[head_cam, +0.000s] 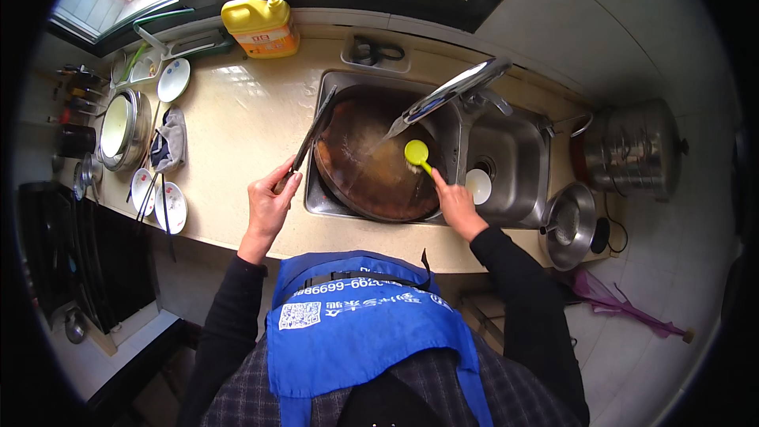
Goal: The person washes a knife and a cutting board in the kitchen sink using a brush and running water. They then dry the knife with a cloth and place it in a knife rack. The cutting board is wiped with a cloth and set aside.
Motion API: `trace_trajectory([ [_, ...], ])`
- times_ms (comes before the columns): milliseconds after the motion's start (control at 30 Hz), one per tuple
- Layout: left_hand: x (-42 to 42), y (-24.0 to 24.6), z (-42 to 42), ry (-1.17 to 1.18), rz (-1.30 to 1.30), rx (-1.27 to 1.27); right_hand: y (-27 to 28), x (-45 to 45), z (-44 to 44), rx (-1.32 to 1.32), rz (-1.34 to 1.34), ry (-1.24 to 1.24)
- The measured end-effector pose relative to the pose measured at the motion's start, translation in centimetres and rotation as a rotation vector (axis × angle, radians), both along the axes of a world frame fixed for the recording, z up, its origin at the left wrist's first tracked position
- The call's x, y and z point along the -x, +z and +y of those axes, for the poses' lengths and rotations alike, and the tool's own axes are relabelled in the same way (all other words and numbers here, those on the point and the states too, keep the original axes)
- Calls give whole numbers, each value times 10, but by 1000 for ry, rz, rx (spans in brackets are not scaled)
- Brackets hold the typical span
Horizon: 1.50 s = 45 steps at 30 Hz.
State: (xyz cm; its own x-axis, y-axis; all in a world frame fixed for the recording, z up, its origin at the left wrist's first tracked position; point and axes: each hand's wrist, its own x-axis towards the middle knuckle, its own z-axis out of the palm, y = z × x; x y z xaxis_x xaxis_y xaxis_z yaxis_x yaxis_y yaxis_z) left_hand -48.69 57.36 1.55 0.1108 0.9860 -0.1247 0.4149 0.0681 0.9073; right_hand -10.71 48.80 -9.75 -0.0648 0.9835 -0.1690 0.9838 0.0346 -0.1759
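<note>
Water runs from the chrome faucet [456, 89] onto a round brown cutting board [379, 160] lying over the left sink basin [332, 80]. With my left hand [270, 204] I grip the handle of a dark cleaver [311, 130], held edge-on beside the board's left rim. My right hand [459, 204] is shut on a yellow-green scrub brush [416, 153], its bristles down at the right part of the wet board. A small white bowl [478, 186] stands in the right basin close to my right hand.
A yellow detergent jug [261, 26] and a clear tray with black scissors [375, 52] stand behind the sink. Bowls [172, 207], chopsticks and a grey cloth [171, 139] lie at the left. A metal colander [569, 225] and steamer pot [631, 148] stand at the right.
</note>
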Motion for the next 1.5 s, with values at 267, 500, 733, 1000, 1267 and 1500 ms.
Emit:
trace_trajectory([
  [267, 9, 2, 0, 59, 32, -26, 15, 68, 41, 60, 361, -136],
  [500, 13, -5, 3, 65, 33, 29, 11, 132, 54, -23, 504, -172],
  [733, -18, -10, 7, -114, 131, 6, -40, 30, 38, 116, 249, -628],
  [1000, -81, -29, 29, -421, 393, -139, 32, 16, -43, 264, 418, -540],
  [1267, -135, -69, 61, -652, 504, -339, 22, 18, -33, 171, 328, -541],
  [1500, -157, -78, 89, -498, 202, 263, -51, -14, 44, 53, 177, -543],
])
